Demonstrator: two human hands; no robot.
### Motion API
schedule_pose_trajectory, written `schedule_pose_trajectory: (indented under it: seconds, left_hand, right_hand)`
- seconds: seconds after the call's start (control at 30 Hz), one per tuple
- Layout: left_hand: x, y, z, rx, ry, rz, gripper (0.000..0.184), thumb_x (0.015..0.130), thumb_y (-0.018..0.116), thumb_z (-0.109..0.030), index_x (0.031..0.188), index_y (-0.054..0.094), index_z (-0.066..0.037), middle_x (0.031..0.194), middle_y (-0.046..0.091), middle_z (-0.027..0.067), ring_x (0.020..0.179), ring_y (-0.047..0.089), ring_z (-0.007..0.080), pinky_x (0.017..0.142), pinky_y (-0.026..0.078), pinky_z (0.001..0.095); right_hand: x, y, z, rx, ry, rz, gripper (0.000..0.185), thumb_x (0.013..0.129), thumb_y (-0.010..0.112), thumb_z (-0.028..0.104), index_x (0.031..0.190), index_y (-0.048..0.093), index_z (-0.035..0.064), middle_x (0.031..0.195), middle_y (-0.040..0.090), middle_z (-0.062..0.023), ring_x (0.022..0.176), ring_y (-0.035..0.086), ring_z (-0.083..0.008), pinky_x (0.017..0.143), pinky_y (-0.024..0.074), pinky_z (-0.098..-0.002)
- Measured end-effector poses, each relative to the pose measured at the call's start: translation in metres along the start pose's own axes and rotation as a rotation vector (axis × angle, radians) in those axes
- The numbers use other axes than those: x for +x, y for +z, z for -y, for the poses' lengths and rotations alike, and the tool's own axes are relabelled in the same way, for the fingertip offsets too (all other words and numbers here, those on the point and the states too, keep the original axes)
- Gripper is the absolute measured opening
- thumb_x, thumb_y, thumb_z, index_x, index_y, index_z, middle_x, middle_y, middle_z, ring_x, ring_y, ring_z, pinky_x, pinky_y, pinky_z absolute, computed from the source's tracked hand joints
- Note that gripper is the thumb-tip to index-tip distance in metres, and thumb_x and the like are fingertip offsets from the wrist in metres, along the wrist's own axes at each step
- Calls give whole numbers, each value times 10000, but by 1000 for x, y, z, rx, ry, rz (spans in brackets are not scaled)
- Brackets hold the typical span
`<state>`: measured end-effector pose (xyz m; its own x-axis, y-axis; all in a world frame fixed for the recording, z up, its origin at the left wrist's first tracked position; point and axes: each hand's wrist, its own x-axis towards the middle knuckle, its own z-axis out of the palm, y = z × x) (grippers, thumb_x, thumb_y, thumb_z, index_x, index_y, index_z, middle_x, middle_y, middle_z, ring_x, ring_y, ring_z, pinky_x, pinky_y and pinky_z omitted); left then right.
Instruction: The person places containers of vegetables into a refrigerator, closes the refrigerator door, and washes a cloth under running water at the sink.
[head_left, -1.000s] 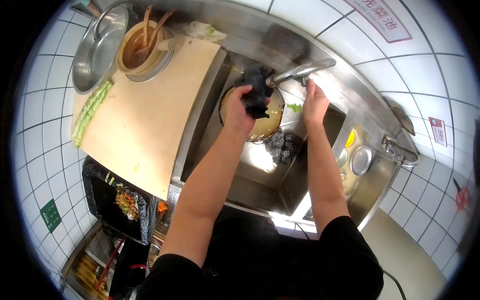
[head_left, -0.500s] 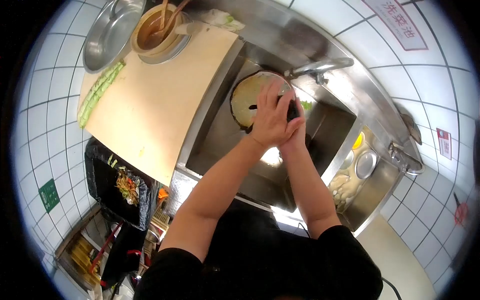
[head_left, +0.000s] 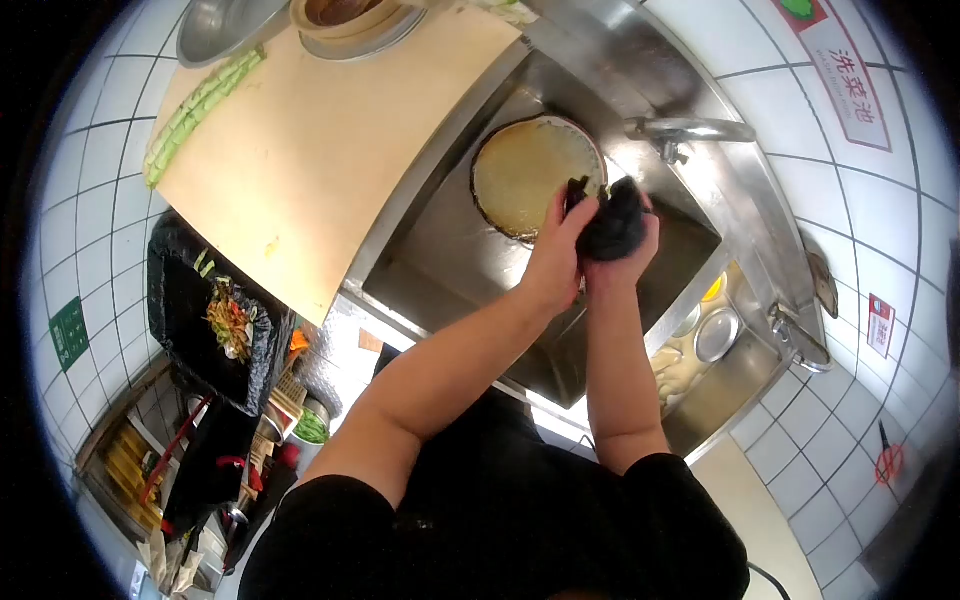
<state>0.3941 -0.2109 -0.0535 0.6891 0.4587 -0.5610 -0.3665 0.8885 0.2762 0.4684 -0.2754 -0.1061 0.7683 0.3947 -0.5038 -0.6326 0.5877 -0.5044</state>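
Both hands are cupped round a black, ragged clump [head_left: 612, 228], which could be wood ear or seaweed; I cannot tell which. My left hand [head_left: 560, 245] presses its left side, thumb and fingers closed against it. My right hand [head_left: 632, 262] supports it from below and the right, with fingers curled round its edge. The clump is held above the sink [head_left: 430, 270], by the lower right rim of a round basin [head_left: 535, 175]. Cloudy yellowish water fills that basin, with dark bits along its edge.
A faucet [head_left: 690, 132] reaches over the sink from the back right. On the left lie a pale board [head_left: 330, 130] and a long green vegetable [head_left: 200, 115]. A black-lined bin [head_left: 200, 330] holds scraps. The right-hand sink [head_left: 735, 400] contains pale pieces in water and metal lids.
My hands have moved from over the basin toward its lower right, and the black clump now shows fully between them. The left hand's spread fingers have closed. The view has shifted.
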Motion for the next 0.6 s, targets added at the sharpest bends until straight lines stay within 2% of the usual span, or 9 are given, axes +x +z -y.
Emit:
schedule_pose_trajectory:
  seconds: [0.1, 0.13, 0.2, 0.23, 0.27, 0.37, 0.4, 0.5, 0.6]
  left_hand:
    - [-6, 24, -19, 521, 100, -6, 482, 959, 682, -192, 1374, 531, -1, 1303, 582, 120, 1234, 548, 226, 1066, 442, 365]
    - [-6, 23, -13, 874, 435, 9, 408, 924, 703, -179, 1279, 611, 0, 1280, 602, 168, 1231, 561, 317, 1075, 439, 402]
    - [-5, 15, -8, 1157, 729, 139, 395, 920, 690, -148, 1279, 624, 1, 1299, 599, 194, 1245, 561, 367, 1098, 430, 439]
    - [-7, 16, -11, 1302, 872, 212, 389, 918, 684, -133, 1279, 630, 2, 1309, 598, 207, 1252, 562, 392, 1110, 425, 457]
    - [-6, 17, -14, 1400, 1025, 310, 432, 844, 727, -156, 1245, 652, -15, 1286, 598, 224, 1246, 545, 452, 1112, 408, 531]
    - [4, 12, -19, 1455, 1169, 552, 439, 805, 748, -192, 1201, 669, -21, 1305, 601, 207, 1264, 542, 443, 1114, 396, 574]
    - [8, 11, -19, 1461, 1193, 624, 381, 802, 744, -201, 1137, 670, -33, 1235, 613, 190, 1220, 564, 423, 1117, 398, 567]
    - [19, 10, -13, 1470, 1261, 846, 227, 796, 732, -229, 943, 675, -67, 1025, 648, 138, 1088, 628, 363, 1126, 402, 549]
    - [19, 14, -10, 1629, 1184, 989, 176, 800, 710, -256, 814, 626, -102, 819, 583, 72, 897, 623, 293, 1143, 390, 550]
  right_hand:
    - [-25, 4, -1, -941, -374, 174, 390, 989, 490, 255, 1276, 646, 41, 1226, 654, -111, 1145, 615, -251, 1038, 479, -375]
    - [-34, 19, -2, -905, -286, 164, 422, 1020, 521, 227, 1382, 578, 19, 1288, 628, -97, 1170, 598, -231, 1028, 470, -339]
    - [-36, 1, 6, -673, -84, 97, 458, 1045, 486, 260, 1427, 522, 10, 1351, 590, -117, 1226, 573, -247, 1063, 450, -358]
    - [-33, -9, 9, -430, 18, 186, 527, 1044, 463, 324, 1462, 472, 2, 1414, 543, -143, 1285, 537, -273, 1107, 419, -382]
    - [-30, -18, 12, -194, 138, 249, 600, 1044, 439, 387, 1496, 422, -7, 1476, 496, -170, 1344, 500, -298, 1151, 387, -406]
    - [-49, 41, 38, -131, 299, 488, 756, 1022, 371, 515, 1586, 270, 20, 1628, 332, -199, 1509, 298, -370, 1255, 205, -454]
    - [-56, 48, 47, -24, 345, 285, 774, 1013, 404, 616, 1526, 396, 36, 1559, 443, -163, 1444, 408, -339, 1224, 285, -455]
    - [-58, 17, 59, 96, 380, 160, 759, 998, 435, 677, 1434, 513, 61, 1467, 541, -114, 1357, 504, -288, 1159, 387, -443]
    - [-58, 6, 58, 55, 374, 166, 740, 987, 435, 720, 1341, 587, 88, 1389, 594, -81, 1276, 561, -249, 1088, 460, -434]
